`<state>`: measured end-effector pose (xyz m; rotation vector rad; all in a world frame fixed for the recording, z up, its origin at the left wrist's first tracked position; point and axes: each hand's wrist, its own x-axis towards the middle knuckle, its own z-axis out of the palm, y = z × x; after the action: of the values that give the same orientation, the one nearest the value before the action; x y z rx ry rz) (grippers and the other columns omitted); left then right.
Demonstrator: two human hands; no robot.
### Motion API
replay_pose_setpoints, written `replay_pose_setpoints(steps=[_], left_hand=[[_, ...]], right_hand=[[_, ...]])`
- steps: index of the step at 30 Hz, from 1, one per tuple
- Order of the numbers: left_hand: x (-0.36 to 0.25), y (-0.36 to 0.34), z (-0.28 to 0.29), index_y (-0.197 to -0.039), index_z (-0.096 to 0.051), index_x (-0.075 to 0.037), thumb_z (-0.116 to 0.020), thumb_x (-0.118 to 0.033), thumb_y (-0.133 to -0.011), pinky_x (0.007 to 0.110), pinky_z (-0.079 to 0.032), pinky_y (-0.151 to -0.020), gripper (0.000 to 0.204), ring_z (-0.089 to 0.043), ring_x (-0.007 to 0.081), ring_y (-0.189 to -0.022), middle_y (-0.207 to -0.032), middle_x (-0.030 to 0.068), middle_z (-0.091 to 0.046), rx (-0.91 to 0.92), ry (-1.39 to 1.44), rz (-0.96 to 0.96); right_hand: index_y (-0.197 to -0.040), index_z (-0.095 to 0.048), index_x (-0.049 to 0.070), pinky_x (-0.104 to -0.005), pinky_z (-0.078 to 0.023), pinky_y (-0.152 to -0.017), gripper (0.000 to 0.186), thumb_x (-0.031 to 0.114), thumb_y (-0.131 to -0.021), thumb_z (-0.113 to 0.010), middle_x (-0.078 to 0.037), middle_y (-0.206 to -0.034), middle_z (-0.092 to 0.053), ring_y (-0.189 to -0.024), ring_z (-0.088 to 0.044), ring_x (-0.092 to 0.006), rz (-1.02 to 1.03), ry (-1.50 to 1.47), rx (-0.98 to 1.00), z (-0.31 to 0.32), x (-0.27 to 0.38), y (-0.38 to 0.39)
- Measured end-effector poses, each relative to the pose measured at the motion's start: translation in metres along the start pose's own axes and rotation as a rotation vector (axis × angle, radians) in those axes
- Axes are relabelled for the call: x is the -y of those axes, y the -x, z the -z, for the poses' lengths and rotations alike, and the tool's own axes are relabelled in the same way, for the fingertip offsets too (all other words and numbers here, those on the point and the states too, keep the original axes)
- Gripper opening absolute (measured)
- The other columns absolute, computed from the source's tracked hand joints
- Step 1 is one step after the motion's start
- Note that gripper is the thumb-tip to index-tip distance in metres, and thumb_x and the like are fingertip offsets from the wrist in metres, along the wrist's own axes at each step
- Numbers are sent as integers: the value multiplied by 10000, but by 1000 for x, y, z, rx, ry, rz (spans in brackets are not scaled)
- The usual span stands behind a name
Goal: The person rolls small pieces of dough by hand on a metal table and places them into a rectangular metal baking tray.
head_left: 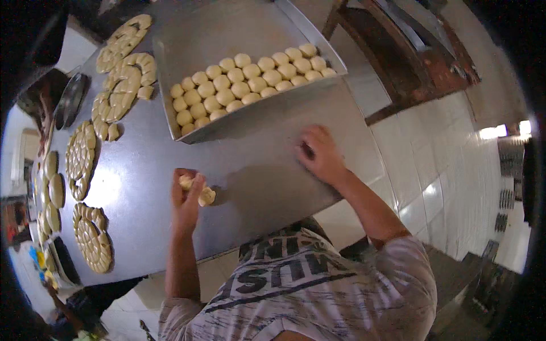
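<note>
Close to the near left part of the metal table (256, 170), my left hand (183, 200) is closed around lumps of pale dough (206, 196); one lump sticks out past the fingers. Farther right, my right hand (321, 154) rests low over the tabletop with its fingers curled, slightly blurred. Whatever lies under its palm is hidden. Beyond both hands, a large metal tray (227, 28) holds rows of smooth round dough balls (240, 89) packed along its near side.
Cut dough portions lie in coils (81, 159) and strips (122, 88) along the table's left side. Longer dough pieces (52, 187) sit farther left, near another person's arm (60, 304). A dark wooden frame (392, 51) stands beyond the table's right edge, above the tiled floor (421, 165).
</note>
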<state>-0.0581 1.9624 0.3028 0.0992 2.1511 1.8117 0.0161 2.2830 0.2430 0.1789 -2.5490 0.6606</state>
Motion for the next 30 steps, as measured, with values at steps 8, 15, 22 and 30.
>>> replay_pose_setpoints(steps=[8,15,22,30], left_hand=[[18,-56,27,-1039,-607,-109,-660,-185,-814,393,-420,-833,242,-479,296,-970,-1112,126,-517,-312,-1152,-709],[-8,15,5,-1131,-612,-124,-694,-110,-750,366,-443,-879,389,-536,275,-1026,-1154,102,-558,97,-528,-398],[-5,63,1,-1034,-619,-66,-740,-101,-662,379,-493,-791,392,-588,300,-914,-1064,112,-585,440,-431,-653],[-11,71,-3,-948,-616,-41,-704,-37,-681,387,-496,-746,282,-595,303,-859,-940,117,-590,511,-292,-502]], right_hand=[[-927,-582,31,-422,-409,-895,154,106,-795,-610,-161,-1050,-568,-1014,-528,-331,-355,247,-38,19,-33,-12],[-1235,-454,41,-285,-440,-874,446,41,-818,-613,-72,-1145,-561,-1061,-528,-158,-680,-811,285,44,51,-24],[-1382,-327,43,-292,-404,-949,612,65,-842,-615,-66,-1252,-487,-1115,-481,-145,-649,-1435,860,-6,161,-14],[-1298,-414,13,-263,-446,-835,481,90,-862,-601,-49,-1129,-564,-989,-537,-118,-721,-1411,1080,-2,162,-8]])
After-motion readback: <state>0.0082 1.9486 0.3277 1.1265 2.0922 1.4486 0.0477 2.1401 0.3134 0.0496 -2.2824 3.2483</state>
